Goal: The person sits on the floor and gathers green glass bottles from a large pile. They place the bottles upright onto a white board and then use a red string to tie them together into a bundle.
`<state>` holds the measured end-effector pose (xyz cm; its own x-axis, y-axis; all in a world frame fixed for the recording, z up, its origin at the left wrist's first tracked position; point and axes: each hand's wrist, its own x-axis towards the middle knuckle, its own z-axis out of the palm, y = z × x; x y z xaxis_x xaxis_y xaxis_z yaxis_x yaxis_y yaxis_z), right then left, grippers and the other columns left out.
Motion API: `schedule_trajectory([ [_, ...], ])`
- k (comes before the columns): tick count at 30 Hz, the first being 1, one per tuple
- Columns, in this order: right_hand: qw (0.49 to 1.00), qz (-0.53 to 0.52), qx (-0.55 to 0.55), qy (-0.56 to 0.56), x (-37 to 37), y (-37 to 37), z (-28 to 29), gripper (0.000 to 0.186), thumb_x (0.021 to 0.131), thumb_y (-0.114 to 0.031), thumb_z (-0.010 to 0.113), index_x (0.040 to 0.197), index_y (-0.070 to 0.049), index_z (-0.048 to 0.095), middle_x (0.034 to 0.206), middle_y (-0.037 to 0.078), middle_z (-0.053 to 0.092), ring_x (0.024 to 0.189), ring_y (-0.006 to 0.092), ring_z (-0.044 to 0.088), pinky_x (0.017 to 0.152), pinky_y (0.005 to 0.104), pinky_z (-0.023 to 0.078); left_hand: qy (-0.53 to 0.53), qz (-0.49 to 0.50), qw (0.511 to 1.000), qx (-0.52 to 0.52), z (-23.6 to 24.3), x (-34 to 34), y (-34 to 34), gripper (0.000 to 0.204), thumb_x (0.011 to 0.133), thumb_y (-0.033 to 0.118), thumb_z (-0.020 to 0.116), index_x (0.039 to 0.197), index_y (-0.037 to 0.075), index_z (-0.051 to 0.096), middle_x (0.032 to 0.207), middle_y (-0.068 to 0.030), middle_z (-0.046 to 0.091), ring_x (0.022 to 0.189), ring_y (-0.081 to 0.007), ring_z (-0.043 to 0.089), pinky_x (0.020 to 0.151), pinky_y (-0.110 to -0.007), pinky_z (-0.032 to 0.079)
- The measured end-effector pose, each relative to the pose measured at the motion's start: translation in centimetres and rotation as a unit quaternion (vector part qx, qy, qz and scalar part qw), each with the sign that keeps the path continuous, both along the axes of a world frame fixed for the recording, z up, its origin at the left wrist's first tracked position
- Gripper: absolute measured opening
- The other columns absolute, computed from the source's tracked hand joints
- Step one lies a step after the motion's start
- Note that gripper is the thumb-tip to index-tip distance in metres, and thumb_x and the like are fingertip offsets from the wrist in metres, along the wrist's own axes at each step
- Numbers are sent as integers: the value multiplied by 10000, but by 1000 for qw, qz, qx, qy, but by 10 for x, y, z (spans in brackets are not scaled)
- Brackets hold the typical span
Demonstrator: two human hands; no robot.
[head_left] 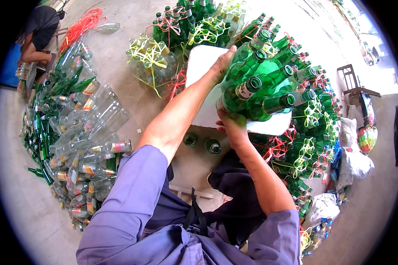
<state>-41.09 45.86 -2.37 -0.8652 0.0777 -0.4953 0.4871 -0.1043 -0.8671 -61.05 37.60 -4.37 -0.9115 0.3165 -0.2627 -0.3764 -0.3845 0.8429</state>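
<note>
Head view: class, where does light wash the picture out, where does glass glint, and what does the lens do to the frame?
Head view: the floor is washed out at upper right; head view: bright highlights mark the green bottles between the hands; head view: fisheye curvature, with black corners.

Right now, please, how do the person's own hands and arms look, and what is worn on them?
The left hand and right hand wear no gloves; no watch or wristband shows. Both forearms are uncovered. The left sleeve and right sleeve are plain purple-blue cloth, loose and creased, ending near the elbows.
</note>
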Motion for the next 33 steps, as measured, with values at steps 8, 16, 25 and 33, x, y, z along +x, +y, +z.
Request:
schedule_trajectory([
  [8,1000,16,4,12,1,2,0,304,887,-272,707,1032,-10,656,917,50,657,666,143,637,507,256,503,4,20,999,-29,9,16,-4,682,993,587,439,1314,3,584,1222,-104,629,1093,-200,563,992,-322,424],
  [16,999,38,14,9,7,8,-6,319,896,-268,692,1055,4,639,920,66,651,683,159,651,511,259,502,115,-32,981,-153,13,58,-44,668,974,557,428,1413,58,492,1411,-130,528,1295,-272,484,1075,-418,346],
  [25,947,232,202,87,5,41,-20,259,898,-192,577,968,51,631,764,112,665,632,188,674,507,298,514,185,30,948,-256,61,140,-53,477,883,237,528,1265,-45,561,1229,-170,608,1163,-253,557,1017,-327,416],
  [33,939,223,257,51,23,31,59,272,881,-133,522,972,89,651,677,164,666,586,210,676,542,333,526,234,98,929,-271,74,178,-35,682,706,244,653,1313,-26,501,1201,-280,604,1166,-410,558,1018,-411,432],
])
